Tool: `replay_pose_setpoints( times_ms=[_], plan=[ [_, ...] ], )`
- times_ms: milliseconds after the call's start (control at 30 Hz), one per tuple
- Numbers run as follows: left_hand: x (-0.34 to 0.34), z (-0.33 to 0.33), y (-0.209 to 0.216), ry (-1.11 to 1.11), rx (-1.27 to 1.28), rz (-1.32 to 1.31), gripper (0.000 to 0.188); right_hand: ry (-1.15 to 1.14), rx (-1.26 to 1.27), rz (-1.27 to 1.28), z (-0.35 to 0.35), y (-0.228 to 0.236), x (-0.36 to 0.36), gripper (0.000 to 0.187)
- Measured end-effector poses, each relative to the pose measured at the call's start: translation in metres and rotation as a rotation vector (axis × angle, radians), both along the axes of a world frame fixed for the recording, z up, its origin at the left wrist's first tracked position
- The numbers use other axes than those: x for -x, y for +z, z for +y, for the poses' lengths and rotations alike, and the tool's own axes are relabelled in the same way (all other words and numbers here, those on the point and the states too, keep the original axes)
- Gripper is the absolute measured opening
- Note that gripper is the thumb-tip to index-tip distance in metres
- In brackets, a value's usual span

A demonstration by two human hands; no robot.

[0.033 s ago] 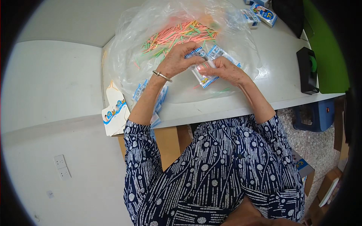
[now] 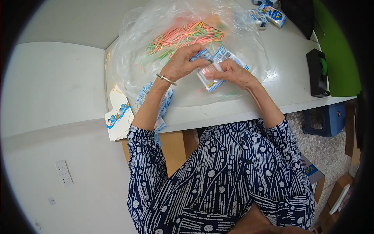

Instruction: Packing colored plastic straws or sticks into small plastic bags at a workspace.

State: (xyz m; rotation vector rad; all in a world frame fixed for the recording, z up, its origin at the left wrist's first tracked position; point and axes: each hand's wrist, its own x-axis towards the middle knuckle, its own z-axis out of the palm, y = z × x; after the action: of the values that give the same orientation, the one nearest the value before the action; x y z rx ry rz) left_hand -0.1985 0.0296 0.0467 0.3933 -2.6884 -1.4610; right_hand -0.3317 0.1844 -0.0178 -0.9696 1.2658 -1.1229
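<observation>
A small clear packet [image 2: 213, 84] with blue-and-white striped ends is held up between my two hands, and thin pink sticks show through it. My left hand [image 2: 183, 61], with a bangle at its wrist, grips the packet's far end, thumb across its front. From the right side my right hand [image 2: 233, 74] pinches the packet between thumb and fingers. Just beyond the right hand, another striped packet [image 2: 224, 53] is partly covered by it. Past my hands, a loose heap of pink, yellow and green sticks [image 2: 191, 37] lies on a spread clear plastic bag [image 2: 130, 50].
More striped packets [image 2: 168, 98] lie beside my left forearm, near a white printed carton [image 2: 118, 126] at the table's left corner. A black tape dispenser [image 2: 316, 74] stands at right by a green panel [image 2: 343, 50]. Small boxes [image 2: 274, 15] sit at the far right.
The held packet has shifted very slightly, along with my left hand. My grip on it looks the same.
</observation>
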Motion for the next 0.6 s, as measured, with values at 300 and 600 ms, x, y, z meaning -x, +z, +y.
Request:
replay_pose_setpoints(
  times_ms=[300, 600],
  plan=[
    [-0.067, -0.027, -0.006, -0.008, 0.499, -0.331, 0.042, -0.558, 0.222, 1.187, 0.018, -0.039, 0.026, 0.03],
    [0.01, 0.008, -0.041, 0.086, 0.397, 0.045, 0.036, -0.599, 0.408, 1.132, 0.012, -0.055, 0.031, 0.022]
  ],
)
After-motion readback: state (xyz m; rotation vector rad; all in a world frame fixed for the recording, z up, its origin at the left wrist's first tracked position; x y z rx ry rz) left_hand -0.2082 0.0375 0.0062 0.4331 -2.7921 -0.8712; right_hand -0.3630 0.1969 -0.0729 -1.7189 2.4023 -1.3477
